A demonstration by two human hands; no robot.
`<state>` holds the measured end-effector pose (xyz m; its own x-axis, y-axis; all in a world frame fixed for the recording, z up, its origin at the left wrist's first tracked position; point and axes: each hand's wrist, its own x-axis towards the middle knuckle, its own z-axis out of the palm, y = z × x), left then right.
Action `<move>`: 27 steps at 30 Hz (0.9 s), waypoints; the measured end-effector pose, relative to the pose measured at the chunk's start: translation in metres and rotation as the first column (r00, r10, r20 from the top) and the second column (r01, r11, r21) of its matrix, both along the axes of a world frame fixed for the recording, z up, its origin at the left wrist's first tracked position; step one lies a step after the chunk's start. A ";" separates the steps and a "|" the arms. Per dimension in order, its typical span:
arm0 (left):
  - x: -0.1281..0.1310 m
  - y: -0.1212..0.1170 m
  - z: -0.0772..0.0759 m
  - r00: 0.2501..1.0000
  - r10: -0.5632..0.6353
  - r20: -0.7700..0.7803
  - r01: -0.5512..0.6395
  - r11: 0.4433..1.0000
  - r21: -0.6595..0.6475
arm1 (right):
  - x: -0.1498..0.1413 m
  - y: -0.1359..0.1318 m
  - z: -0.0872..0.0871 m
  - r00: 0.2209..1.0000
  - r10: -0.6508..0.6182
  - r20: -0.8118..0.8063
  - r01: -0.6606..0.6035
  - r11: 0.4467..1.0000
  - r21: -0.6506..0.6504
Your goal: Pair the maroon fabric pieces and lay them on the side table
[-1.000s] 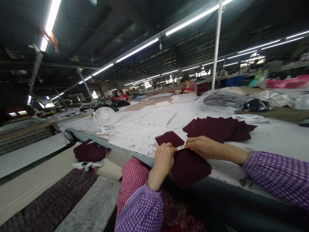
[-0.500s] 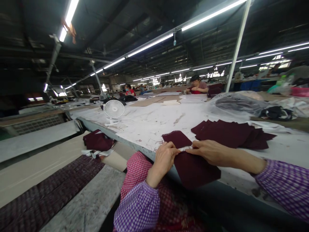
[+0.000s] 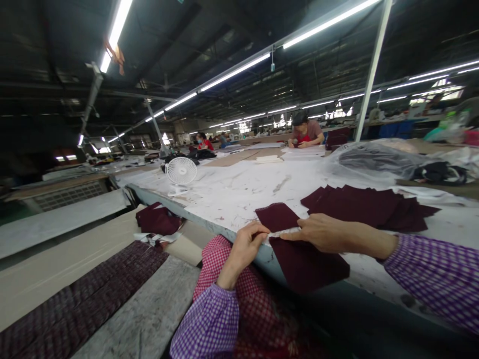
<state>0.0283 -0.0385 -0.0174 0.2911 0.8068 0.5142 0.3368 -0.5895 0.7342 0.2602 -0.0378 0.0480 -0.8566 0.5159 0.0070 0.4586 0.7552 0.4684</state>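
A maroon fabric piece (image 3: 309,267) lies partly over the table's front edge and hangs below it. My right hand (image 3: 325,233) rests on this piece, its index finger stretched along the upper edge. To the left, my left hand (image 3: 245,247) is closed in a pinch just beside the piece's upper left corner. Whatever sits between its fingertips is too small to make out. Just behind both hands is a smaller maroon piece (image 3: 277,216), flat on the table. A spread stack of maroon pieces (image 3: 359,204) lies beyond my right hand.
The white-covered table (image 3: 232,192) carries a small white fan (image 3: 181,171) and a clear plastic bag (image 3: 370,162). At the left, a lower surface holds bundled maroon cloth (image 3: 159,220) and a dark ribbed fabric strip (image 3: 86,289). A co-worker (image 3: 307,132) is across the table.
My left hand has shifted slightly left, away from the piece's corner. My right index finger has straightened and reaches farther left along the edge. The view has moved a little.
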 end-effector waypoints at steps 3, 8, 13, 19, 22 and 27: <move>0.002 -0.003 0.002 0.999 0.033 -0.013 -0.034 0.999 -0.021 | 0.000 -0.001 0.001 1.000 0.000 -0.015 0.000 1.000 -0.002; 0.006 -0.005 0.008 0.993 0.039 -0.109 -0.033 0.998 0.053 | -0.001 0.002 0.003 1.000 0.013 0.017 -0.013 1.000 -0.011; 0.002 0.001 0.002 0.999 0.021 -0.044 -0.021 1.000 0.002 | -0.012 0.001 0.004 0.996 0.060 0.071 -0.063 0.997 0.036; 0.002 0.013 0.000 0.986 0.164 0.025 -0.162 0.985 -0.064 | -0.022 -0.006 0.007 0.999 -0.050 0.021 0.049 0.999 0.024; 0.008 0.016 0.009 0.966 0.246 -0.078 -0.243 0.969 0.048 | -0.019 0.001 0.004 0.971 -0.209 -0.117 0.187 0.967 -0.175; 0.021 0.025 0.019 0.906 0.180 -0.382 -0.139 0.981 0.133 | 0.000 0.026 0.014 0.922 -0.281 -0.267 0.098 0.835 -0.542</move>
<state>0.0497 -0.0130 0.0017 0.3567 0.8098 0.4658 0.6804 -0.5668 0.4644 0.2603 -0.0119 0.0619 -0.7364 0.6750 -0.0454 0.6724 0.7230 -0.1587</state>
